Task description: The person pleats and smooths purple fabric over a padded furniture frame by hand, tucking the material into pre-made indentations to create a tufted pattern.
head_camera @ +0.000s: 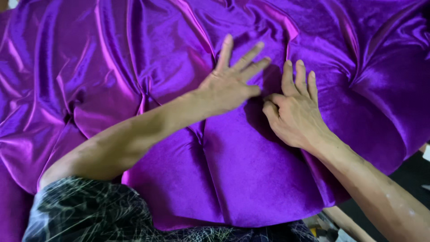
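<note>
Fingers (251, 54) of the left hand (228, 85) are spread wide and flat on the shiny purple velvet fabric (134, 67), gripping nothing, while the right hand (293, 112) just beside it has three fingers stretched out on the cloth and its forefinger curled in against the thumb. Nearest, a dark patterned sleeve (85, 210) sits at the fabric's lower edge. Beyond both hands the tufted cloth runs on in glossy folds and deep pleats, filling the view.

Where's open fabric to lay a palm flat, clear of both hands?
The purple tufted fabric lies open left of the left hand, up to the picture's left edge. Another open patch runs right of the right hand toward the right edge. Below the hands, between the forearms, one smooth panel is free. The middle is crowded: the hands nearly touch there.
</note>
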